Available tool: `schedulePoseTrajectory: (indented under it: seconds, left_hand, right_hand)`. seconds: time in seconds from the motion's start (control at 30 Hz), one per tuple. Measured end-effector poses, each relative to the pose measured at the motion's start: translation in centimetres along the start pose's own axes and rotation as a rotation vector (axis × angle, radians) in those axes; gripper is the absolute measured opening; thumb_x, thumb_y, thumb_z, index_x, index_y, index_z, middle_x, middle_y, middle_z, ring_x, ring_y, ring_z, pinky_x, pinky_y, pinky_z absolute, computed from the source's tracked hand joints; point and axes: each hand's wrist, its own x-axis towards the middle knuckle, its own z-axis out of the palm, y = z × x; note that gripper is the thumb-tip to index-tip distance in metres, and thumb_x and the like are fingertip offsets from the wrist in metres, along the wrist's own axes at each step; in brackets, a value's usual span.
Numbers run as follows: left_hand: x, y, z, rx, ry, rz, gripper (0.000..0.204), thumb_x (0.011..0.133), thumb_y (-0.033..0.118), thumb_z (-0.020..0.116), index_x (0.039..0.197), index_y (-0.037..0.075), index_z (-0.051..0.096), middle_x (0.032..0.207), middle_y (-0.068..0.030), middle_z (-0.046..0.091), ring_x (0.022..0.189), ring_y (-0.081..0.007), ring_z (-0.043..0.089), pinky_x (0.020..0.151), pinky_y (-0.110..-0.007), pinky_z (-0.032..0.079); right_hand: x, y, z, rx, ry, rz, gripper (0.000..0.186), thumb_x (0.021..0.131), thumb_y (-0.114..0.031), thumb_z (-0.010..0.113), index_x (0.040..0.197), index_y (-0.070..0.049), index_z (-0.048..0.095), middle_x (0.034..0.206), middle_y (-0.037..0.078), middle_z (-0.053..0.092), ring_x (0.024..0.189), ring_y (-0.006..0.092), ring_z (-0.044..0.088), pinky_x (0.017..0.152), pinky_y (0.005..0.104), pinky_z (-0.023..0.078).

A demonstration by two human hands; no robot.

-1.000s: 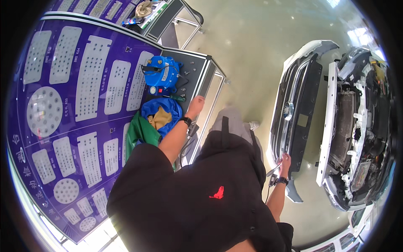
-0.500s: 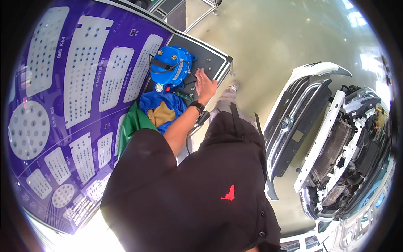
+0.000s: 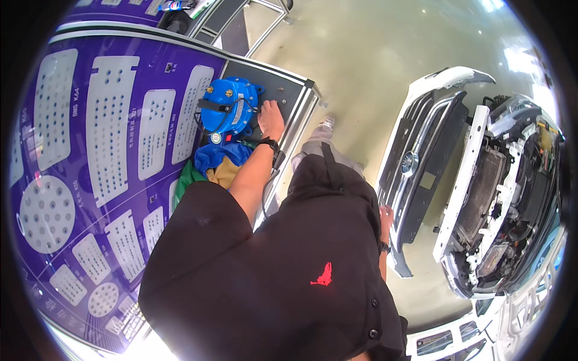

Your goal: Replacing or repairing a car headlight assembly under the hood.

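Note:
My left hand (image 3: 271, 120) rests low over a dark panel (image 3: 282, 90), right beside a blue round metal housing (image 3: 227, 108). Its fingers are curled and drawn together, and what lies under the fingertips is hidden. The housing has bolts around its rim, brass fittings, a black strap and a thin black cable (image 3: 255, 111) that runs toward my fingers. Down by my right side hangs my right hand (image 3: 386, 218), its fingers loosely apart and holding nothing visible.
A bunched blue, tan and green cloth (image 3: 224, 161) lies below the housing. At left stands a purple display board (image 3: 81, 162) with perforated white plates. On the right are a car's front bumper (image 3: 415, 159) and an exposed car front end (image 3: 487, 198). A metal-edged frame (image 3: 307, 90) borders the panel.
My left hand has shifted slightly left and its fingers have curled in from being stretched out. My right hand has come into view at my side. The whole view has turned a little.

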Motion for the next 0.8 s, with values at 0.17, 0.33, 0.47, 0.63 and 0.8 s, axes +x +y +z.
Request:
schedulePoseTrajectory:
  seconds: [0.17,0.33,0.47,0.63,0.8]
  left_hand:
    - [0.5,2.2,-0.4,-0.153,0.111,0.036,0.026,0.081,0.018,0.056,0.103,0.007,0.046,0.100,-0.0106,0.047,0.095,-0.0276,0.050,0.074,-0.038,0.047]
    - [-0.4,2.2,0.1,-0.219,0.155,0.015,0.028,0.080,0.018,0.058,0.104,0.008,0.046,0.098,-0.0109,0.047,0.093,-0.0288,0.051,0.074,-0.038,0.047]
    - [-0.3,1.5,0.6,-0.283,0.161,0.005,0.025,0.080,0.015,0.057,0.103,0.008,0.049,0.099,-0.0110,0.049,0.094,-0.0290,0.051,0.075,-0.038,0.046]
    - [-0.2,0.9,0.7,-0.390,0.185,-0.016,0.021,0.079,0.010,0.054,0.100,0.007,0.054,0.097,-0.0118,0.053,0.092,-0.0296,0.053,0.075,-0.039,0.045]
    - [0.3,3.0,-0.5,-0.546,0.218,0.108,0.017,0.082,0.012,0.048,0.092,0.005,0.059,0.091,-0.0135,0.058,0.087,-0.0317,0.054,0.077,-0.039,0.044]
  right_hand:
    - [1.6,4.9,-1.1,-0.065,0.022,-0.192,0.039,0.076,-0.028,0.065,0.106,-0.006,0.053,0.076,0.009,0.060,0.060,0.0126,0.055,0.056,0.0265,0.045]
    - [1.7,8.0,-2.5,-0.179,0.009,-0.265,0.039,0.076,-0.029,0.065,0.106,-0.006,0.053,0.078,0.009,0.060,0.061,0.0127,0.055,0.057,0.0266,0.045]
    - [1.0,8.9,-2.9,-0.203,-0.023,-0.239,0.040,0.075,-0.029,0.066,0.106,-0.006,0.053,0.079,0.009,0.060,0.062,0.0128,0.055,0.058,0.0267,0.045]
    - [0.7,9.0,-3.0,-0.218,-0.057,-0.227,0.041,0.075,-0.029,0.066,0.106,-0.006,0.053,0.080,0.010,0.061,0.063,0.0128,0.055,0.060,0.0268,0.045]
    - [0.9,8.3,-3.5,-0.200,0.003,-0.294,0.042,0.074,-0.030,0.067,0.106,-0.006,0.053,0.081,0.010,0.061,0.064,0.0129,0.056,0.061,0.0269,0.045]
